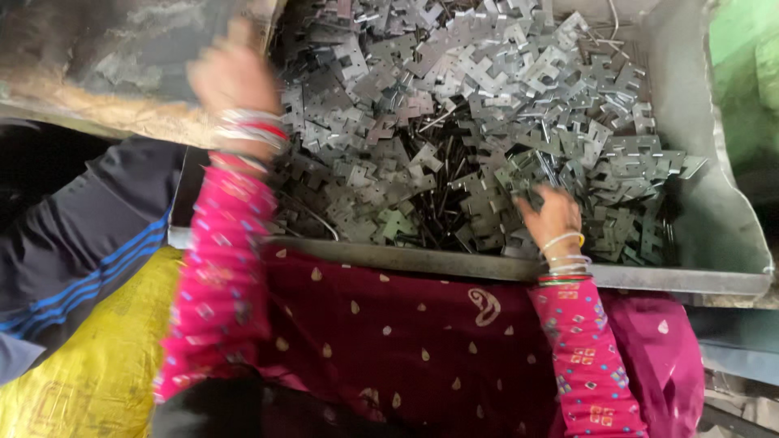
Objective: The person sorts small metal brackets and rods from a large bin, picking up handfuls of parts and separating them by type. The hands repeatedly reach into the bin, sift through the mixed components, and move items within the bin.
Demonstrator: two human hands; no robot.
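A grey metal tray [714, 235] holds a heap of several flat stamped metal plates [487, 105] mixed with thin dark rods. My right hand [552, 215], in a pink patterned sleeve with bangles, reaches into the plates near the tray's front edge, fingers spread among them. My left hand [231, 77] is raised and blurred at the tray's left rim, beside a worn dark slab [105, 57]. Whether it holds anything cannot be told.
A maroon dotted cloth [406, 341] covers my lap below the tray. At the left lie a yellow sack [89, 365] and a dark garment with blue stripes [81, 243]. A green surface [746, 73] shows at the far right.
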